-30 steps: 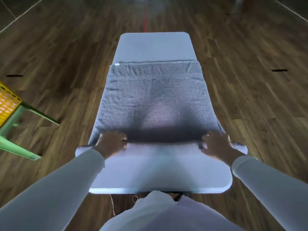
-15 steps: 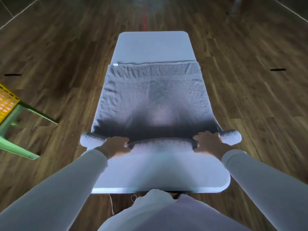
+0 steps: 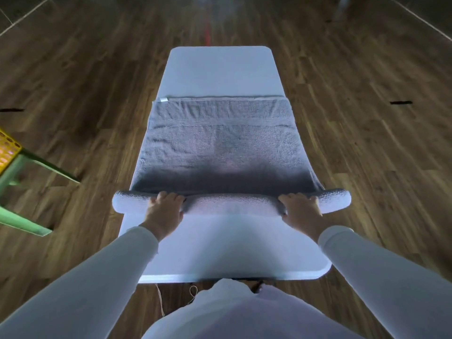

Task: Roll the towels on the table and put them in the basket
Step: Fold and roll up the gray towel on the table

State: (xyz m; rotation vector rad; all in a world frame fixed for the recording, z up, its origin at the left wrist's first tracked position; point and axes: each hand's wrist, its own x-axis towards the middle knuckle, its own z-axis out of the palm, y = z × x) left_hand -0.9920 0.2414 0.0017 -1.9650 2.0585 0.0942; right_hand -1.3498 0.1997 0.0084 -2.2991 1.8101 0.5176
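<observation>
Here the towel [image 3: 220, 148] lies lengthwise on the table [image 3: 220, 69], its flat, unrolled part stretching away from the person toward the far end. The near end is wound into a roll [image 3: 230, 204] whose long axis runs left to right across the table, square to the direction of travel. Both ends of the roll stick out past the table's side edges.

The left hand [image 3: 164, 212] grips the roll left of centre and the right hand [image 3: 301, 211] grips it right of centre. On each, the fingers curl over the top of the roll with the wrist on the near side. The hands sit about evenly either side of the middle, so neither is nearer the work. The flat cloth lies straight ahead of both, so I judge the next push must go directly forward, with equal pressure from both hands. Otherwise the roll could skew or turn into a cone. Most of the towel is not yet rolled.

The basket [image 3: 7, 152], yellow with holes, shows only at the left edge of the view. It sits on a green stool [image 3: 22, 216] on the floor, well apart from the table and on the left hand's side. Too little of it shows to tell what it holds.
</observation>
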